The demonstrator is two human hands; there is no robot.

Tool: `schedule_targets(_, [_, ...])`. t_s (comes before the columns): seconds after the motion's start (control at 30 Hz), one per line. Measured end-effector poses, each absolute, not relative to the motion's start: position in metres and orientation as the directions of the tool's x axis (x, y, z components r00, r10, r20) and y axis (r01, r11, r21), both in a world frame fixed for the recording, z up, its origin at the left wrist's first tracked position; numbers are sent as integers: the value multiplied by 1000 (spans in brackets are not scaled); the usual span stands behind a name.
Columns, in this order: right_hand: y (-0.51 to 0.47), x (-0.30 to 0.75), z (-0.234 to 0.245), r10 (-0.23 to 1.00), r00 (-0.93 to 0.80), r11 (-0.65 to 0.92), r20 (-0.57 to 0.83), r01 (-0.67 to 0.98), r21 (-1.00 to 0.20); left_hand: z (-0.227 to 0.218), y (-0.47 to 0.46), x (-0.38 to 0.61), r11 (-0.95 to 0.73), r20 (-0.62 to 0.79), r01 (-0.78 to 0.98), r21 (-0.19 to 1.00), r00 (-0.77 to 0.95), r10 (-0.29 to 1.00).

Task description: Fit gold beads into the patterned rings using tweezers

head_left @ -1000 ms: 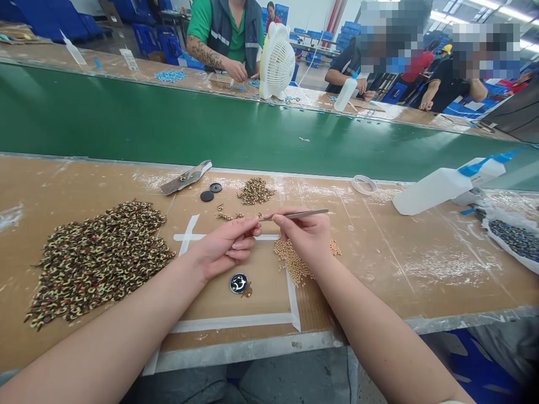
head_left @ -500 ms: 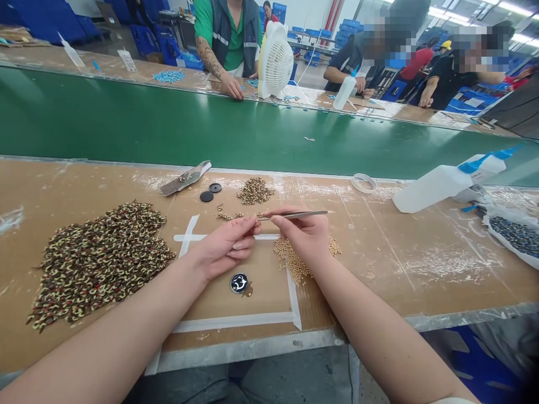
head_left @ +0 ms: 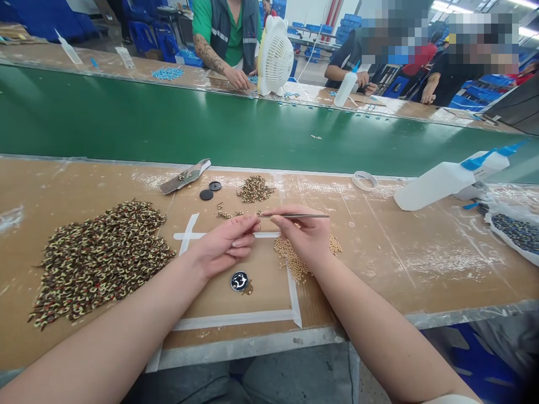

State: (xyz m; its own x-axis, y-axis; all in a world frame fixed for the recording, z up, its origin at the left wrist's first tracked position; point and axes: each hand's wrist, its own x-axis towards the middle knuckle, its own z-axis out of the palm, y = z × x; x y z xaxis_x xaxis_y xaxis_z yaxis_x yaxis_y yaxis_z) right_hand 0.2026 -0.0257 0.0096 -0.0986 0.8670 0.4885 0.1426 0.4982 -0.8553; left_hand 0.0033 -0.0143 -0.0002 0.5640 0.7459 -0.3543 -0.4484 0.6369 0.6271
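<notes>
My right hand (head_left: pixel 309 231) grips a pair of slim metal tweezers (head_left: pixel 309 216), with the tips pointing left. Those tips meet the pinched thumb and forefinger of my left hand (head_left: pixel 227 244); whatever is between them is too small to make out. Beige beads (head_left: pixel 290 258) lie in a heap under my right hand. Below my hands sits a small round dish of glossy black stuff (head_left: pixel 240 281), with tiny brown bits beside it. Just beyond my fingers are a few small gold-and-dark pieces (head_left: pixel 224 215) and a larger heap of similar pieces (head_left: pixel 255 189).
A broad pile of dark and cream pieces (head_left: pixel 105 252) covers the left. Two black discs (head_left: pixel 206 194), a tape roll (head_left: pixel 365 180), squeeze bottles (head_left: pixel 435 186) and a bag of dark pieces (head_left: pixel 516 231) lie around. Past the green belt (head_left: pixel 168 123), people work near a fan (head_left: pixel 275 59).
My hands stay almost in place, and the tweezers tilt slightly to lie more level. Across the belt, a co-worker's hand has shifted a little to the right.
</notes>
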Motion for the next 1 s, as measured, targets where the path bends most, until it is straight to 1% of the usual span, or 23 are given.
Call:
schedule_targets(0.07, [-24,204,11,899,-63,438,434,122,-891,0,-14,3,642,-356,-435,632,572,739])
schedule_targets(0.13, [-23,204,11,912,-47,410,408,91,-907,0,-15,3,645,-364,-438,626,568,738])
schedule_targets(0.27, [-24,203,13,901,-70,432,429,41,-901,1,-16,2,646,-373,-462,608,552,746])
schedule_targets(0.4, [-25,203,14,892,-84,446,444,0,-895,2,-17,2,632,-371,-465,620,536,759])
schedule_targets(0.57, [-24,203,15,903,-102,421,418,2,-907,2,-16,3,632,-369,-452,630,542,755])
schedule_targets(0.73, [-23,202,16,910,-113,396,398,-40,-917,2,-16,3,634,-364,-440,636,554,749])
schedule_targets(0.9, [-24,202,18,931,-115,349,346,-1,-937,3,-17,3,637,-365,-449,626,554,749])
schedule_targets(1.0, [-24,202,17,927,-120,358,355,3,-934,3,-17,3,637,-369,-447,628,550,750])
